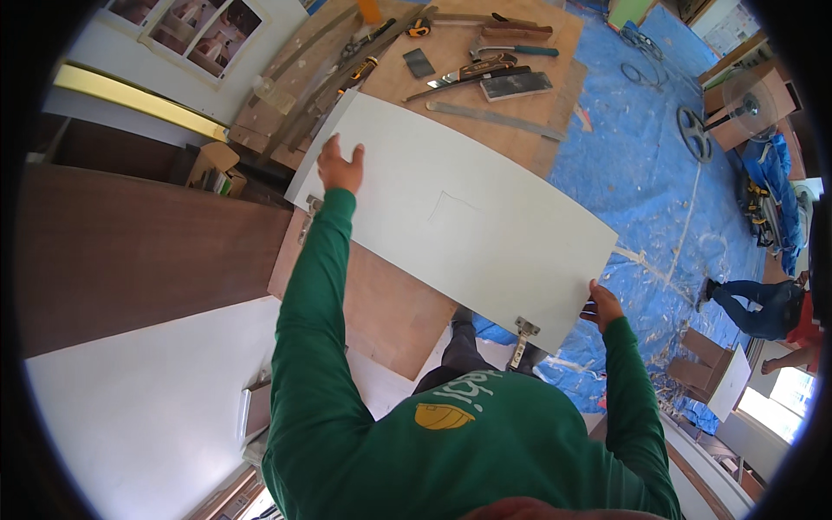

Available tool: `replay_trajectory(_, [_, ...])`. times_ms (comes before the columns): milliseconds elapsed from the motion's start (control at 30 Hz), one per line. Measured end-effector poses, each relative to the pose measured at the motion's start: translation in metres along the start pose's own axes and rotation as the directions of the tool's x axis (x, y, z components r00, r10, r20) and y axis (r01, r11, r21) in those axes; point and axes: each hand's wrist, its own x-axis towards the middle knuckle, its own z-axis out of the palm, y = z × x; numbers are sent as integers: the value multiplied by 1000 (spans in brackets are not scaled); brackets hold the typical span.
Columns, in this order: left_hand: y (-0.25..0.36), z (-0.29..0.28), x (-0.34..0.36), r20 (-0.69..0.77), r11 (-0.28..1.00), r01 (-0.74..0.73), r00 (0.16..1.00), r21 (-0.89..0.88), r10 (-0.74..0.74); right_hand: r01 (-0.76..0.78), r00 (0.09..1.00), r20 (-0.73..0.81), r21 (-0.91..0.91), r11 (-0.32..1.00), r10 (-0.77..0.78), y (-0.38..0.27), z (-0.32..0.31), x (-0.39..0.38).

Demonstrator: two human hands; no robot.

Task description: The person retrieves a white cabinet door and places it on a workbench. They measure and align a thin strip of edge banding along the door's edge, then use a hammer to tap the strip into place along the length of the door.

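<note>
A white cabinet door point(468, 212) lies slantwise in front of me, its left part over the plywood worktop. A faint angled pencil mark shows near its middle. Two metal hinges are fixed along its near edge, one hinge point(312, 208) by the left end and another hinge point(525, 329) by the right corner. My left hand point(341, 166) rests on the door's face near the left end, thumb and fingers apart. At the right end, my right hand point(604, 308) grips the door's edge; some of its fingers are partly hidden.
Beyond the door, a plywood worktop point(390, 74) bears a hammer point(520, 52), a handsaw point(477, 71), a tape measure point(419, 28) and wood strips. Blue sheeting point(646, 182) with debris covers the floor. A fan point(748, 104) stands far right; another person point(763, 308) is below it.
</note>
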Motion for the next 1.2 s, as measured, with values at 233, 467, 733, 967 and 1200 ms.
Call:
replay_trajectory(233, [119,-11,-165,60,968,-75,994,-240,92,-95,986,-152,-176,980,69,118,-156,34])
replay_trajectory(467, [222,-29,-286,33,941,78,997,-329,-71,-222,971,-100,-717,661,217,220,-318,84])
replay_trajectory(733, [386,-53,-367,377,715,622,776,-319,-507,-227,969,-91,-688,689,229,114,-461,102])
replay_trajectory(967, [418,-27,-393,249,827,495,864,-268,-437,62,992,122,-604,794,15,11,-447,176])
replay_trajectory(1200, [422,9,-387,147,754,572,817,-324,-557,444,880,453,-685,577,-140,-47,-352,210])
